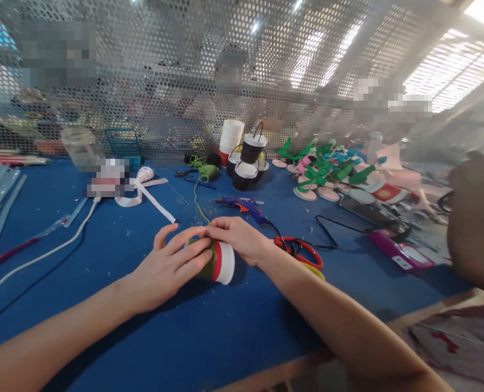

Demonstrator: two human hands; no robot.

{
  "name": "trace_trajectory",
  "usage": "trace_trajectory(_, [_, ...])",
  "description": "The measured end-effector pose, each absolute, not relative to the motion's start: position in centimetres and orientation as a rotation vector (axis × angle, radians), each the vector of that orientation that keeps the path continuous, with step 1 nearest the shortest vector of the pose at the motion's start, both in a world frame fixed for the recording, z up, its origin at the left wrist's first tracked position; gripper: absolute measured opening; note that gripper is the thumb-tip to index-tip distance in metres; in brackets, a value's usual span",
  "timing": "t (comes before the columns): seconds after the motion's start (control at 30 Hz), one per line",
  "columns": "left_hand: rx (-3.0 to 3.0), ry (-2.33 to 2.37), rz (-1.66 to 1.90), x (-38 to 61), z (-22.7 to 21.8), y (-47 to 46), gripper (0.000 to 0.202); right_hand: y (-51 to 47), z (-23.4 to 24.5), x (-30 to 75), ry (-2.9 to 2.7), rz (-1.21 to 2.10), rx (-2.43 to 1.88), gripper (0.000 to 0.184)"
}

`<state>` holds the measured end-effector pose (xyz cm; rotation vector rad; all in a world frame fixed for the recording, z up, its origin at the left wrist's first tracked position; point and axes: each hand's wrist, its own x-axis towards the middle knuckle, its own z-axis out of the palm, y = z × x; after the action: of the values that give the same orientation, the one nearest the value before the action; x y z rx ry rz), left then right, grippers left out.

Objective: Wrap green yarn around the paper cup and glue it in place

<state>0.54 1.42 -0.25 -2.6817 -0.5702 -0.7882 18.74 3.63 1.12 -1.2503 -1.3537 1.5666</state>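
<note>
A paper cup (225,264) with a white rim and a red band lies on its side, partly wound with green yarn (199,202). My left hand (166,267) is wrapped over the wound part of the cup and covers much of it. At the cup's far edge, my right hand (236,237) pinches the yarn between thumb and fingertips, close to the left fingertips. From there the strand runs back over the table to a small green yarn ball (208,172).
A blue glue gun (242,203) with a black cord lies behind my hands; orange-handled scissors (307,251) sit right of them. Farther back stand white cups (231,136), small black buckets (245,177) and green craft plants (319,173). White ribbon (155,201) lies left. Another person's arm (474,218) is at right.
</note>
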Motion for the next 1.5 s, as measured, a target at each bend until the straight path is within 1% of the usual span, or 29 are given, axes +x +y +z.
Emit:
trace_trajectory(0.2, [-2.719, -0.669, -0.829, 0.6, -0.4, 1.4, 0.025, 3.3, 1.6, 19.5, -1.436, 1.251, -1.262, 0.022])
trace_trajectory(0.27, [-2.734, -0.702, -0.84, 0.6, -0.4, 1.5, 0.028, 3.3, 1.9, 19.9, -1.447, 1.161, -1.277, 0.021])
trace_trajectory(0.4, [-2.768, -0.724, -0.801, 0.6, -0.3, 1.7, 0.036, 3.4, 2.3, 20.4, -1.445, 1.05, -1.288, 0.019])
trace_trajectory(0.53, [-2.78, -0.714, -0.777, 0.6, -0.3, 1.6, 0.035, 3.4, 2.4, 20.6, -1.506, 0.991, -1.29, 0.019])
trace_trajectory(0.8, [-2.757, -0.65, -0.828, 0.9, -0.1, 1.0, 0.026, 3.7, 1.9, 20.1, -1.612, 0.947, -1.231, 0.021])
trace_trajectory(1.2, [-2.738, -0.635, -0.787, 0.9, -0.2, 0.9, 0.026, 3.3, 2.5, 19.3, -1.598, 0.951, -1.145, 0.021])
trace_trajectory(1.5, [-2.728, -0.62, -0.799, 1.0, -0.2, 0.9, 0.026, 4.1, 1.5, 19.1, -1.609, 1.011, -1.191, 0.022])
